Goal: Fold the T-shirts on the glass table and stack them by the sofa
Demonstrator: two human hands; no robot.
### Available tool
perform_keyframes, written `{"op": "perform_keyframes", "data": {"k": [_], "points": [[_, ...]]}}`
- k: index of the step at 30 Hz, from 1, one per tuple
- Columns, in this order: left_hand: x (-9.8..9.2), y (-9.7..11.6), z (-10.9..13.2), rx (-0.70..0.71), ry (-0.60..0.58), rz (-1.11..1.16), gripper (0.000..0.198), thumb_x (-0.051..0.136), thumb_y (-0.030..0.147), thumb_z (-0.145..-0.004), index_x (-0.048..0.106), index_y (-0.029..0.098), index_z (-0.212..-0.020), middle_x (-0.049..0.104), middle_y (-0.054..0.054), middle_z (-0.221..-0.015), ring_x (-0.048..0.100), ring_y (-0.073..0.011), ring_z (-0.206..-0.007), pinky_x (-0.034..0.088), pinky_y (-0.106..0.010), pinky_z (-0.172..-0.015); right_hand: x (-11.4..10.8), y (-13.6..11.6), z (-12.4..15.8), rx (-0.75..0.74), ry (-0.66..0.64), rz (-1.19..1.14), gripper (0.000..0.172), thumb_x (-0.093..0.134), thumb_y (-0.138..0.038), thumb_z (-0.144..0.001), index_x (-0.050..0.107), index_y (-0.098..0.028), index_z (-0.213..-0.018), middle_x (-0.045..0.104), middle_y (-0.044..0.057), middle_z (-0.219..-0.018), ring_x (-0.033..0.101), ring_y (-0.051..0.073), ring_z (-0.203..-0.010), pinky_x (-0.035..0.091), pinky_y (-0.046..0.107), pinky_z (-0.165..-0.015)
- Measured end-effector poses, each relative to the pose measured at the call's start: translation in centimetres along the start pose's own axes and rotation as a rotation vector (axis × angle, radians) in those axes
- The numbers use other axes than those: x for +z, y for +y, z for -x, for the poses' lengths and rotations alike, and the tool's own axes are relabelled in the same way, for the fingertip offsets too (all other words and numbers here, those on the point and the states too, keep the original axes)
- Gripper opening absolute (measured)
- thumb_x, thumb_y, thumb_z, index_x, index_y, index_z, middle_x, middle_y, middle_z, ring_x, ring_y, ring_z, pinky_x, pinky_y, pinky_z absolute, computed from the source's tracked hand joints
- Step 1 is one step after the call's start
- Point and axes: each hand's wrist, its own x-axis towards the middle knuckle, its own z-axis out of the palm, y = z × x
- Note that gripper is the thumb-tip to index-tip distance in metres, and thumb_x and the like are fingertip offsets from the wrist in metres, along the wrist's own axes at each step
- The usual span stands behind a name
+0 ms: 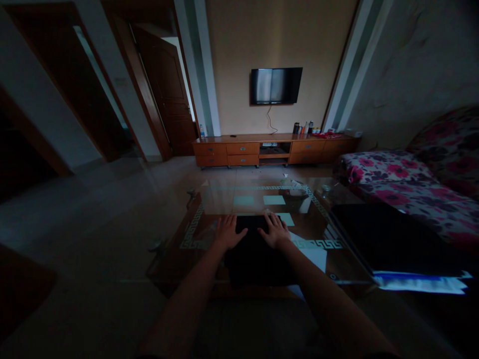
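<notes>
A black folded cloth (258,257) lies on the glass coffee table (175,267), its near edge close to the table's front edge. The room is dim, so what kind of garment or cloth it is does not show. My left hand (227,233) rests flat at its far left corner, fingers stretched forward and thumb pointing inward. Mirroring it, my right hand (275,231) lies flat on the far right corner, fingers spread. Partly under the cloth and my right forearm, a white sheet (316,258) lies on the table.
To the right, a large black pile (392,244) rests above a blue-and-white layer (422,283). Behind it stands a flowered sofa (389,167). A wooden TV cabinet (243,149) carrying bottles (307,127) runs along the far wall under a television (276,86).
</notes>
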Motion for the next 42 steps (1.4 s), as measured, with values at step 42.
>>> {"op": "perform_keyframes", "data": {"k": [42], "points": [[-0.1,1.0,2.9,0.102,-0.031,-0.008,0.072,0.031,0.055,-0.097,0.031,0.014,-0.156,0.027,-0.012,-0.164,0.019,-0.0269,-0.153,0.013,-0.045,-0.124,-1.7,-2.1,4.2,-0.030,-0.006,0.069,0.079,0.025,-0.072,-0.094,0.040,-0.022,-0.154,0.033,0.017,-0.160,0.030,0.037,-0.144,0.018,0.054,-0.114]]}}
